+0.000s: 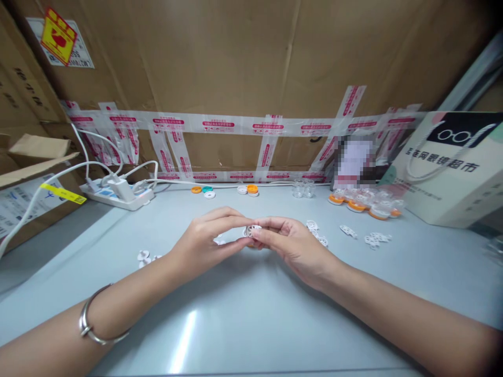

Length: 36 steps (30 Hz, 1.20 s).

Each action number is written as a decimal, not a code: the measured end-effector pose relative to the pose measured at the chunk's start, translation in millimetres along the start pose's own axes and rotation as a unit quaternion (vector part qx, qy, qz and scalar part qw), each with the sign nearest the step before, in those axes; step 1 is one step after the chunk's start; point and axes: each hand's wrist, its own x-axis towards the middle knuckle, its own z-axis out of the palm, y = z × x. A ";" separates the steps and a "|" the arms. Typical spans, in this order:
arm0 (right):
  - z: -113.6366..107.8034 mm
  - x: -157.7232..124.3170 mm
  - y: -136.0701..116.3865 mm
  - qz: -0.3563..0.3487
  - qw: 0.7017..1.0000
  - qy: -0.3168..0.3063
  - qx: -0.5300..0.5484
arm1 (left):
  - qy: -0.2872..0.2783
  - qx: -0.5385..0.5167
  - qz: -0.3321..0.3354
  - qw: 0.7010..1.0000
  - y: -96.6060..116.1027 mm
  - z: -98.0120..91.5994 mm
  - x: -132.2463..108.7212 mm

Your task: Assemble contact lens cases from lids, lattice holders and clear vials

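Note:
Both hands meet above the middle of the table and pinch one small white slotted plastic piece (251,229). My left hand (210,235) grips it from the left between thumb and fingertips. From the right, my right hand (288,238) closes thumb and fingers on it, covering part of it. Something orange shows just under the fingertips, too hidden to name. White openwork plastic pieces (317,234) lie beyond my right hand, with more white pieces (378,239) farther right. Small white pegged parts (145,257) lie left of my left forearm, partly behind it.
Orange, green and white round caps (209,195) lie along the back. Clear cups (303,188) and clear cups with orange-and-white bases (365,201) stand at the back right, near a paper bag (444,167). A power strip (118,193) with white cables sits left. Large cardboard (220,63) walls the back.

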 end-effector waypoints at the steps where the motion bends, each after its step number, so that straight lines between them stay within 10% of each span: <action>1: 0.2 0.0 0.0 0.002 1.000 -0.007 0.010 | 0.000 -0.016 -0.022 1.000 -0.7 0.2 -0.1; 8: -0.9 3.2 -1.8 0.033 0.996 -0.035 0.075 | 0.038 -0.236 -0.229 0.943 -5.4 12.4 -0.2; 12: -8.7 3.7 -15.1 -0.020 0.998 0.047 -0.038 | 0.086 -0.299 -0.294 0.904 -5.7 12.2 1.8; 15: -19.4 4.9 -18.8 -0.063 0.967 0.121 -0.216 | 0.102 -0.262 -0.304 0.910 -8.3 8.6 2.4; 19: -30.0 10.0 -1.3 -0.055 0.914 0.071 -0.396 | 0.027 -0.157 -0.304 0.939 -11.6 9.8 3.4; 36: -22.6 18.9 22.0 -0.124 0.906 0.033 -0.404 | -0.062 -0.084 -0.249 0.963 -23.5 24.0 3.1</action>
